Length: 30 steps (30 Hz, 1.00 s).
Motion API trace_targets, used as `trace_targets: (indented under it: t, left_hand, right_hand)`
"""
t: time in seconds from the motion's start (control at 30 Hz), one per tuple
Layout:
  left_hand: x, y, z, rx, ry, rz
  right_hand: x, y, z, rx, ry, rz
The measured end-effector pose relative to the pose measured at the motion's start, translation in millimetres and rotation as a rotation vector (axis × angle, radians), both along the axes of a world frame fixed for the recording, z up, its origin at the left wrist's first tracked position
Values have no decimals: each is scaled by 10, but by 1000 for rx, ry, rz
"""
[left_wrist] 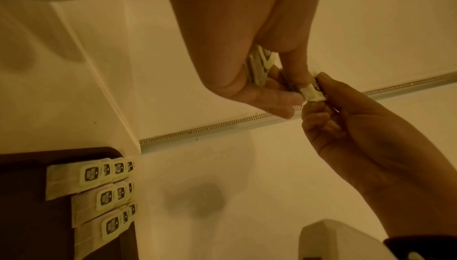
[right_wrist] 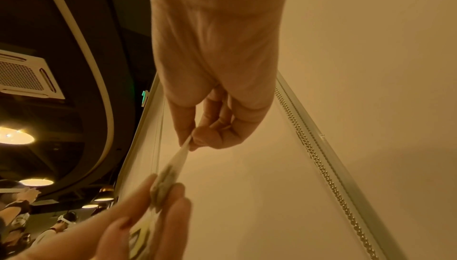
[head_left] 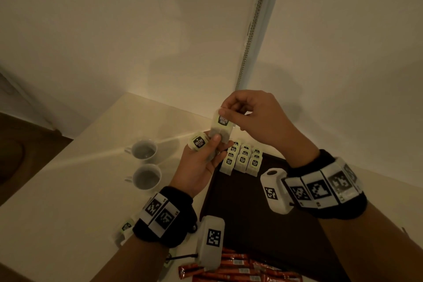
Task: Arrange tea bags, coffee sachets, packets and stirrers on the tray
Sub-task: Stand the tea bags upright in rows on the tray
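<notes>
We pinch the top of a tea bag (head_left: 221, 129) in our right hand (head_left: 256, 119), above the tray's (head_left: 263, 231) far left corner; our left hand (head_left: 201, 158) grips its bottom plus spare bags; rows of bags (head_left: 243, 159) fill that corner, the tray's middle lies bare

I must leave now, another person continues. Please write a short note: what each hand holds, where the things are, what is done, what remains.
Right hand pinches the top of one white paper tea bag with a pale green tag, held above the table.
Left hand holds the remaining small bunch of tea bags and touches the lifted one's lower end.
Dark brown tray: three rows of tea bags laid at its far end.
Red coffee sachets lie loose at the tray's near edge; one tea bag on the table near the left wrist.
Left: place held bags, then sachets. No stirrers visible.
</notes>
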<state>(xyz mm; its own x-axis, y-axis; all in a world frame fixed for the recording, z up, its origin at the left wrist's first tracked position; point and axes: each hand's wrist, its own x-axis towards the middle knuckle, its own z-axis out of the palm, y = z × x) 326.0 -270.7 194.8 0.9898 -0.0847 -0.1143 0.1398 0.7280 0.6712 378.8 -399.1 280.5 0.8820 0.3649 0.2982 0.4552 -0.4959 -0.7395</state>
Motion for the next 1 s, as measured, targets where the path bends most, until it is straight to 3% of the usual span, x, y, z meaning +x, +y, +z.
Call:
trace_targets:
  t: [0.3,0.43,0.67,1.0]
  left_hand:
    - [27,58,-130,89,93,29]
    - [49,296,-253,72,249,74]
    - [79,459,-302,117,250,0]
    - [143,429,-361,167,252,-42]
  right_hand:
    - [60,-117,-140,-27,25,-6]
    - [189,-367,-590,-195,185,-43]
    - [266,-652,-1698,-526,536,-48]
    - [509,-690,-2244,-474,490,-280]
